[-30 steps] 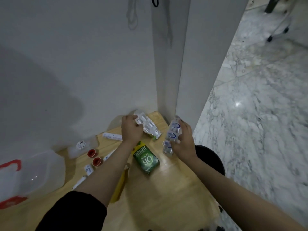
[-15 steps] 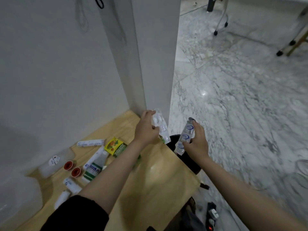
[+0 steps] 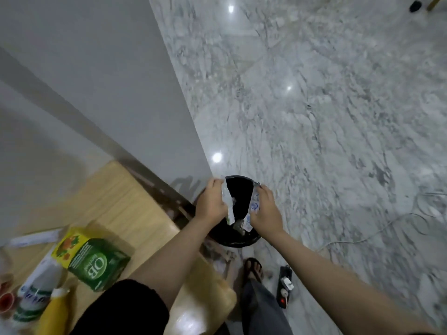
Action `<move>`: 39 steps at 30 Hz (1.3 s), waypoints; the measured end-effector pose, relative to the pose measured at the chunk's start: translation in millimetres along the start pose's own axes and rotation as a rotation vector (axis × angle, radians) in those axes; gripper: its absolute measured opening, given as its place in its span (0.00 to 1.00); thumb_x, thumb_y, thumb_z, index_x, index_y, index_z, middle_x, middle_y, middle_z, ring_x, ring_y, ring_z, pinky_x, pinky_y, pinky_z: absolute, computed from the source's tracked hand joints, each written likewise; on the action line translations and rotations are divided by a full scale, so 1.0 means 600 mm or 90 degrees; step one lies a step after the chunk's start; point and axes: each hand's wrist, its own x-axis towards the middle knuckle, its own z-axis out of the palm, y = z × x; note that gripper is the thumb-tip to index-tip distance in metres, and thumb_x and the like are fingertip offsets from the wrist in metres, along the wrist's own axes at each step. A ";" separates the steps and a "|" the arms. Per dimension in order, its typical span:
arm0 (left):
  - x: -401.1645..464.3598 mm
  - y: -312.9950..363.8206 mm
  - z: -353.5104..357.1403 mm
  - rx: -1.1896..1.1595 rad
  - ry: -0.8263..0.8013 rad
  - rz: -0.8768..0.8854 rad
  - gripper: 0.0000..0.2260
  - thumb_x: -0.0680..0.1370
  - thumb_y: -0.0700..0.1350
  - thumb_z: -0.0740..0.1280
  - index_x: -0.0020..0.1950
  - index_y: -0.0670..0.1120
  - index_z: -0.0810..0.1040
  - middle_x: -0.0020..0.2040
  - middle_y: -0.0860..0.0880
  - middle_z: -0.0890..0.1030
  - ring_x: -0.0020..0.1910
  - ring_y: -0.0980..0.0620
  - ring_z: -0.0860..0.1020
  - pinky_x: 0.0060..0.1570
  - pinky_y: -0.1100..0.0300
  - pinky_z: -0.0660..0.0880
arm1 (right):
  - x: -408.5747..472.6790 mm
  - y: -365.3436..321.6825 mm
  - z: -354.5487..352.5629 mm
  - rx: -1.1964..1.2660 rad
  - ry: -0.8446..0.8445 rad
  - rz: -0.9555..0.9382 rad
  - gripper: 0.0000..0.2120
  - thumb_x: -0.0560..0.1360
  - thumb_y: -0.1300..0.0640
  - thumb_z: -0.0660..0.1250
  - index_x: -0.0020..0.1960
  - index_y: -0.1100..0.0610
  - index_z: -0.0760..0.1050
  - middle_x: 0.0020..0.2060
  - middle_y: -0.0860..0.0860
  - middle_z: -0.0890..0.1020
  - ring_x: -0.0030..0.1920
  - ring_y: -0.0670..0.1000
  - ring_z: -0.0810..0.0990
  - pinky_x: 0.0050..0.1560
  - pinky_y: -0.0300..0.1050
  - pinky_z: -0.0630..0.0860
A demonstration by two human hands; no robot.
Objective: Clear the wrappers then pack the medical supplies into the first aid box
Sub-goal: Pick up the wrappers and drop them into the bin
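Note:
Both my hands hang over the open black bin [image 3: 238,240] on the floor beside the table. My left hand [image 3: 212,201] grips a clear empty blister wrapper [image 3: 228,204] by its edge. My right hand [image 3: 266,209] holds a second clear wrapper with blue print [image 3: 252,209]. Both wrappers dangle into the bin's mouth. On the wooden table [image 3: 125,204] lie a green OB box [image 3: 96,264], a yellow box [image 3: 69,243], a white tube [image 3: 33,238], a white bottle [image 3: 38,293], a yellow bottle [image 3: 52,313] and a red cap [image 3: 6,302]. The first aid box is out of view.
A white wall and pillar [image 3: 145,97] stand behind the table. The marble floor [image 3: 326,117] stretches to the right. A black power strip [image 3: 285,286] and a white cable [image 3: 387,226] lie on the floor near my sandalled foot [image 3: 252,269].
I have carried both wrappers from above the table rightward to over the bin. My view has swung right and down, so the first aid box has left the frame.

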 end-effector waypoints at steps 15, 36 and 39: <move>0.131 -0.053 0.188 0.132 -0.304 -0.164 0.30 0.75 0.42 0.67 0.74 0.43 0.59 0.78 0.38 0.51 0.70 0.40 0.68 0.59 0.51 0.72 | 0.107 0.144 0.088 -0.022 -0.157 0.117 0.29 0.77 0.57 0.61 0.75 0.58 0.54 0.77 0.57 0.50 0.67 0.58 0.70 0.54 0.49 0.73; -0.154 -0.002 -0.186 -0.078 0.090 0.038 0.28 0.78 0.47 0.62 0.75 0.43 0.57 0.77 0.43 0.58 0.76 0.48 0.56 0.71 0.54 0.59 | -0.090 -0.176 0.051 -0.026 0.025 -0.131 0.26 0.78 0.56 0.61 0.73 0.60 0.59 0.71 0.56 0.68 0.71 0.56 0.65 0.70 0.50 0.63; -0.255 -0.041 -0.264 -0.108 0.206 0.064 0.24 0.76 0.47 0.63 0.72 0.45 0.64 0.71 0.43 0.67 0.70 0.46 0.66 0.64 0.54 0.68 | -0.145 -0.275 0.072 -0.004 0.060 -0.215 0.25 0.78 0.57 0.61 0.72 0.61 0.60 0.70 0.57 0.69 0.70 0.58 0.67 0.70 0.53 0.64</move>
